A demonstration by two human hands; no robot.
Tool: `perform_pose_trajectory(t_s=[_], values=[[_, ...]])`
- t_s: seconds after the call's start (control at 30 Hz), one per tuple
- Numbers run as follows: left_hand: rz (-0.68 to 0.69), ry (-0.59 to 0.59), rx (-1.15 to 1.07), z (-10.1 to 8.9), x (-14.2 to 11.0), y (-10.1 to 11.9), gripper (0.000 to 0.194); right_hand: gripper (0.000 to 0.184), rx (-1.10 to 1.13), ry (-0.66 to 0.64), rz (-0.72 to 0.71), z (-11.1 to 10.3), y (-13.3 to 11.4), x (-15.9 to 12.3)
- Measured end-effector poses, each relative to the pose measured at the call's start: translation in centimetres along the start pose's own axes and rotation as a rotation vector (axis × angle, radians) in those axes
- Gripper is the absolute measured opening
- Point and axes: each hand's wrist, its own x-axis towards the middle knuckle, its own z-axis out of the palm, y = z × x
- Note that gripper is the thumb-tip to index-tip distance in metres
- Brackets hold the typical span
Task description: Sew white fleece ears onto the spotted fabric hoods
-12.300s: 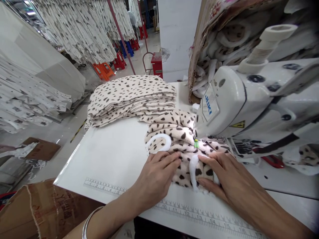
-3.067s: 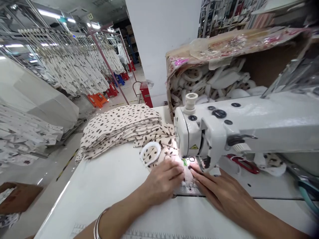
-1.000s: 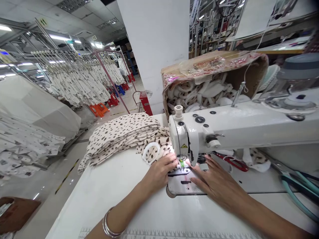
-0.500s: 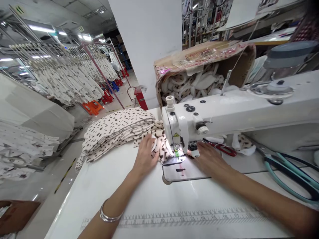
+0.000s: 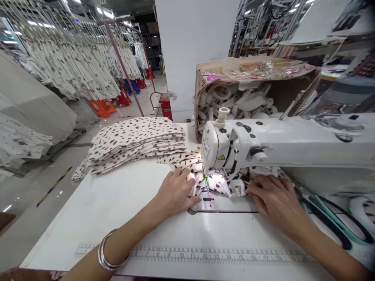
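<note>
**Spotted fleece at needle, both hands on it**

Spotted fleece piece w/ white trim [image 5: 218, 184] lies bunched on the throat plate [image 5: 222, 205] of the sewing machine [image 5: 293, 140], back from the bench [image 5: 131, 199] front edge & its printed ruler [image 5: 202, 255]. Lamp lights it; small green guide [image 5: 206, 179] sits at the needle area.

L hand [image 5: 177, 191] is at the fleece's left end: fingers close together on top, thumb spread away toward the plate, white trim btwn. R hand [image 5: 274, 193] is right of the needle, fingers bent over dark-spotted cloth, thumb near a white bit; can't tell if it pinches.

Step in hand, prob.: positioning/feeding fleece at the needle. Next move calls for flattening folds, lining up the edge, fingertips clear of the needle.

Long axis, as it lies, runs approx. L–R, parallel to bench front edge; a loose corner points front-right. Folds & machine head hide the rest, so true axis n/a.

Around: stack of spotted panels [image 5: 134, 134] toward bench far-left corner, long side roughly along far edge; carton of trimmed pieces [image 5: 272, 66] at far edge behind machine; teal-handled shears [image 5: 336, 218] just right of R hand.
</note>
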Motion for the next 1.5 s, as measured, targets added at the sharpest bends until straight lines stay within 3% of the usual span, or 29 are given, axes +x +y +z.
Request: perform_pose_trajectory(t_s=[0.1, 0.2, 0.3, 0.43, 0.6, 0.7, 0.8, 0.9, 1.0, 1.17, 1.3, 1.37, 1.43, 1.5], values=[[-0.049, 0.036, 0.020, 0.5, 0.7, -1.0, 0.028, 0.026, 0.038, 0.050, -0.043, 0.1, -1.9, 0.9], [-0.074, 0.055, 0.013, 1.5, 1.7, -2.6, 0.030, 0.027, 0.159, 0.010, -0.146, 1.2, -3.7, 2.4], [-0.113, 0.063, -0.013, 2.0, 2.2, -3.0, 0.034, 0.037, 0.171, -0.015, -0.104, 2.3, -4.0, 3.2], [-0.164, 0.041, -0.042, 1.5, 1.6, -1.3, 0.037, 0.040, 0.174, 0.017, -0.121, 2.3, -2.7, 2.3], [-0.118, -0.018, -0.027, 0.2, -0.3, 1.9, 0.037, 0.027, 0.272, -0.012, -0.097, 0.1, -2.8, -0.4], [-0.056, 0.100, 0.047, -0.4, -0.8, 2.9, 0.036, 0.024, 0.309, 0.068, -0.061, -0.9, -3.5, -0.5], [0.096, 0.182, -0.021, -0.7, -0.8, 2.5, 0.021, 0.016, 0.345, 0.178, -0.095, -0.6, -3.7, 1.1], [0.192, 0.043, -0.141, -0.4, -0.6, 1.2, 0.016, 0.019, 0.329, 0.142, -0.144, 0.8, -3.3, 2.8], [0.149, -0.058, -0.171, 0.1, -0.8, 0.4, 0.020, 0.030, 0.194, 0.026, -0.087, 1.9, -2.7, 2.5], [0.122, -0.121, -0.266, 0.5, -1.3, 1.2, 0.024, 0.036, 0.137, -0.021, -0.049, 1.6, -2.1, 0.1], [0.094, -0.082, -0.387, 0.8, -1.5, 1.8, 0.023, 0.033, 0.182, -0.091, -0.048, 0.4, -1.8, 0.9], [0.049, -0.022, -0.471, 1.0, -1.6, 1.7, 0.027, 0.022, 0.278, -0.040, -0.049, 0.1, -1.9, 1.9], [-0.019, 0.044, -0.524, 1.3, -1.7, 1.6, 0.035, 0.008, 0.371, 0.105, -0.058, 0.2, -2.3, 2.7], [-0.091, 0.082, -0.536, 1.3, -1.8, 1.5, 0.045, 0.012, 0.411, 0.178, -0.085, 0.8, -3.0, 2.9]])
